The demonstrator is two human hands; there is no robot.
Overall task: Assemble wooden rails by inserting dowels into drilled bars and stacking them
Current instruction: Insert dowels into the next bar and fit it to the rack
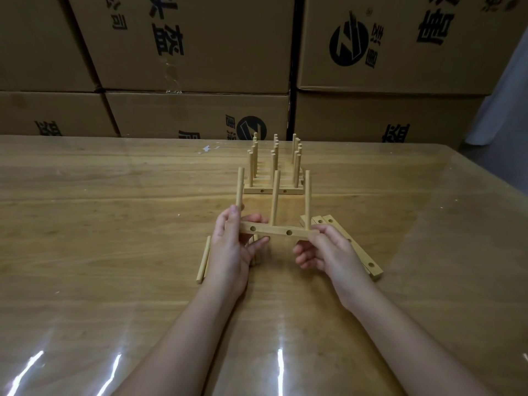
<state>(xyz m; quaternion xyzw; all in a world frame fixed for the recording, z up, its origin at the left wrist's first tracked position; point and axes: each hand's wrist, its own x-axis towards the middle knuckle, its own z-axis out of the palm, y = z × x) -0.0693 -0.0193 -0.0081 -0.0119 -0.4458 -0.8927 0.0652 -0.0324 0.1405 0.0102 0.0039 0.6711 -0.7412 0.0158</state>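
Head view: left grip [231, 247] and right grip [323, 250] pinched ends of drilled bar [278, 230], three dowels [275, 195] upright; best kept level when set against far stack [273, 184]

Glossy wooden table [114, 224] (light glare) before stacked cardboard boxes [200, 52].

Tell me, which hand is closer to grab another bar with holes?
Probably the right hand: the spare bars lie on the table right beside it. The left hand grips the other end of the held rail, nearer the loose dowel.
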